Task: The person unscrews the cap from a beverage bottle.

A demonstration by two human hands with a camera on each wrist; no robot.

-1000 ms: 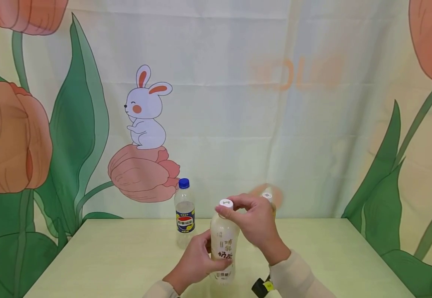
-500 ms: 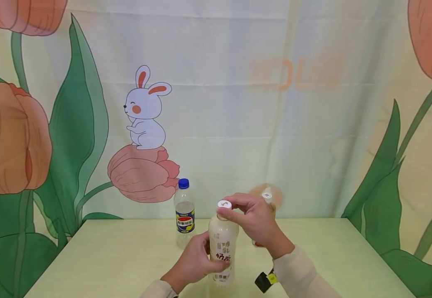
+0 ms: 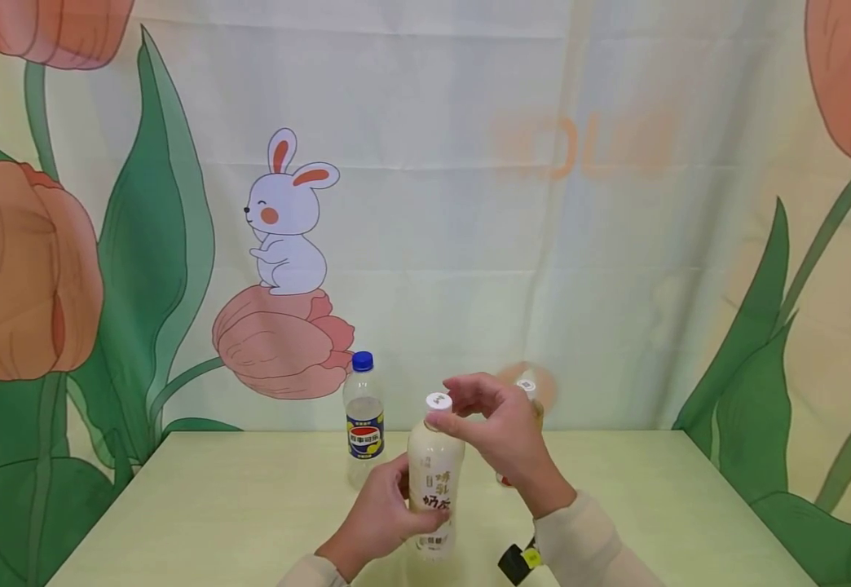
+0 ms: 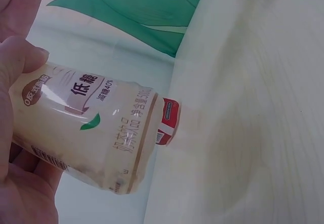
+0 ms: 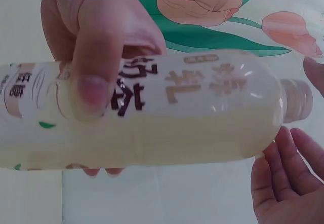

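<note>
A milk tea bottle [image 3: 436, 461] with pale contents and a white cap [image 3: 438, 401] is held nearly upright above the table. My left hand [image 3: 383, 507] grips it round the lower body, thumb across the front label. At its top, my right hand [image 3: 506, 428] is spread loosely about the cap. The right wrist view shows gaps between the cap [image 5: 297, 101] and the thumb and fingers [image 5: 288, 158] on either side. In the left wrist view, the bottle base [image 4: 134, 148] is off the table.
On the table [image 3: 213, 505], a blue-capped Pepsi bottle [image 3: 364, 424] stands at the back left of the hands. Another bottle with a white cap [image 3: 526, 386] is mostly hidden behind the right hand. A black object with a yellow label [image 3: 517, 562] is beside the right sleeve.
The right hand's fingers have loosened from the cap, which they pinched earlier. The milk tea bottle has shifted slightly left with the left hand still round it.
</note>
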